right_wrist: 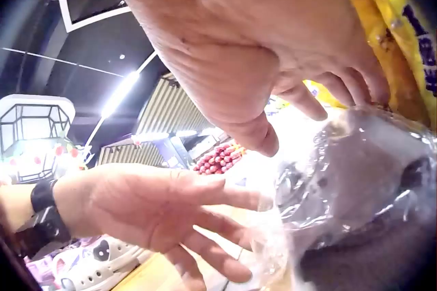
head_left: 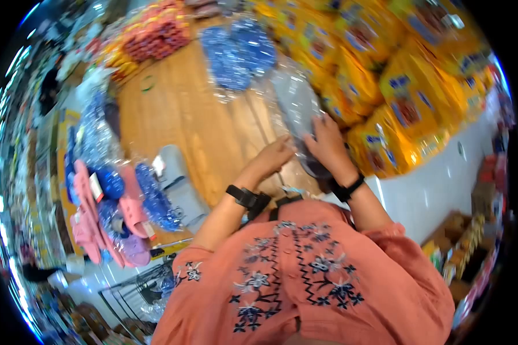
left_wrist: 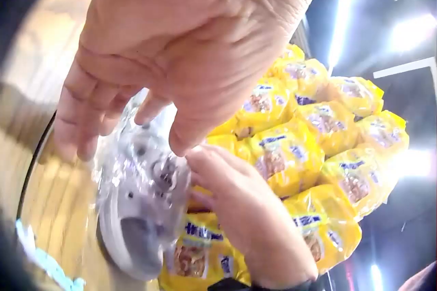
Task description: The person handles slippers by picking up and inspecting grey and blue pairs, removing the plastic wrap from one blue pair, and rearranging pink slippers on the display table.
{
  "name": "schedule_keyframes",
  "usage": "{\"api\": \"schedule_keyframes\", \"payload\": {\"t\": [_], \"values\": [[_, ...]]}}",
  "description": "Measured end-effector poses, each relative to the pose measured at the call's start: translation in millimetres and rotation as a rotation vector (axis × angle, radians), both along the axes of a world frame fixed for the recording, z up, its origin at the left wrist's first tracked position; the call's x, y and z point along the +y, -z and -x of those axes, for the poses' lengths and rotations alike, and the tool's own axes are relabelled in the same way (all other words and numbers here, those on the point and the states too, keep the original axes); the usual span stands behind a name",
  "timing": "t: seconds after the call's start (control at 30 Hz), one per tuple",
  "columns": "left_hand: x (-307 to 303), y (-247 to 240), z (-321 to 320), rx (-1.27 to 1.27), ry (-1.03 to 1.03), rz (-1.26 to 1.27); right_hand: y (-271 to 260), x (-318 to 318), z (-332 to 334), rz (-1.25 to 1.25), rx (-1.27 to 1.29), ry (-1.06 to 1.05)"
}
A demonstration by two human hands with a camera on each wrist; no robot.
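Grey clogs (head_left: 296, 95) in clear, crinkled plastic wrap lie along the right side of the wooden table, beside yellow packets. My left hand (head_left: 273, 155) is at the left side of the wrap, its fingers extended and spread in the right wrist view. On the other side is my right hand (head_left: 328, 144), fingers lightly bent, thumb apart, right at the plastic. Holes and a rounded opening show on a clog (left_wrist: 140, 229) in the left wrist view. Close up in the right wrist view, the plastic wrap (right_wrist: 362, 175) bunches below my right fingers.
Yellow packets (head_left: 408, 98) are piled along the right. Blue wrapped footwear (head_left: 236, 52) lies at the table's far side. Pink clogs (head_left: 86, 201) and a grey pair (head_left: 181, 184) are at the left edge of the wooden table (head_left: 172, 115). Red-wrapped packs (head_left: 155, 37) stand far left.
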State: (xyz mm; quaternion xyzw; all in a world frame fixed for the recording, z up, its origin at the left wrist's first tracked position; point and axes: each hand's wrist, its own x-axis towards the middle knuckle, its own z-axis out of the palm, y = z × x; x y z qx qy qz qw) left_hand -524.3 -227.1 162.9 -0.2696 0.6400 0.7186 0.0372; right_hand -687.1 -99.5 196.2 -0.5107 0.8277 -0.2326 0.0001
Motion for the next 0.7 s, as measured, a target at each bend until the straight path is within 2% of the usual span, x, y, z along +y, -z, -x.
{"api": "schedule_keyframes", "payload": {"t": [0.03, 0.07, 0.17, 0.23, 0.3, 0.37, 0.43, 0.5, 0.57, 0.6, 0.7], "values": [[-13, 1, -9, 0.013, -0.054, 0.003, -4, -5, -4, 0.044, 0.022, 0.009], [-29, -17, -16, 0.043, -0.108, 0.201, -20, -7, -11, 0.110, 0.006, -0.016], [-105, -61, -58, 0.101, -0.281, 0.421, -18, -23, -15, 0.188, -0.126, -0.123], [-156, -101, -91, 0.008, -0.524, 0.661, -24, -34, -24, 0.207, -0.235, -0.210], [-204, -140, -136, -0.055, -0.619, 0.965, -24, -41, -32, 0.226, -0.309, -0.272], [-246, -163, -183, -0.223, -0.713, 1.342, -25, -48, -42, 0.259, -0.351, -0.321], [-293, -158, -232, -0.245, -0.802, 1.388, -30, -51, -48, 0.240, -0.381, -0.333], [-326, -150, -273, -0.551, -0.867, 1.545, -30, -54, -52, 0.211, -0.404, -0.330], [-360, -138, -313, -0.786, -0.856, 1.482, -31, -56, -53, 0.189, -0.428, -0.323], [-369, -138, -318, -0.901, -0.848, 1.445, -32, -57, -53, 0.178, -0.439, -0.320], [-383, -123, -325, -1.033, -0.921, 1.519, -32, -60, -55, 0.158, -0.457, -0.281]]}}
